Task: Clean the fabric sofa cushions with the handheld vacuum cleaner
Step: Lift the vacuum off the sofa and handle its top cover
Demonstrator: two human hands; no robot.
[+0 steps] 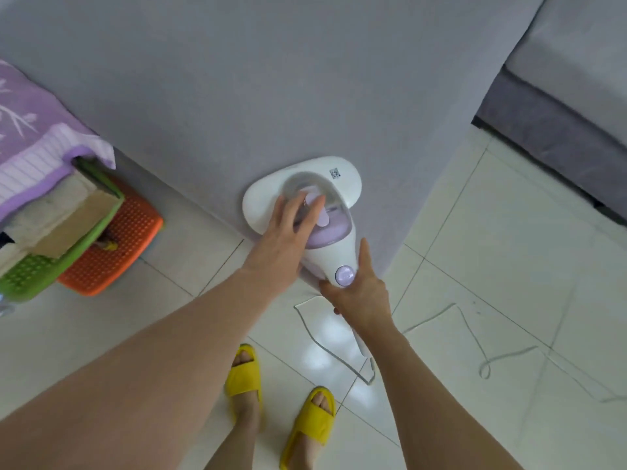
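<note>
A green basket (51,262) is sitting on the white tiled floor (509,300) at the left edge, holding folded beige cloths (68,215). An orange perforated basket (125,245) is lying just beside it, partly tucked beneath the green one. A purple patterned cloth (30,137) with pale stripes is draping over the stack from above. Two feet in yellow slippers (243,371) are standing on the tiles near the bottom centre. Light is reflecting off the glossy tiles between them.

Soft even daylight, floor tiles (325,354) glare, wide-angle bowing at edges
</note>
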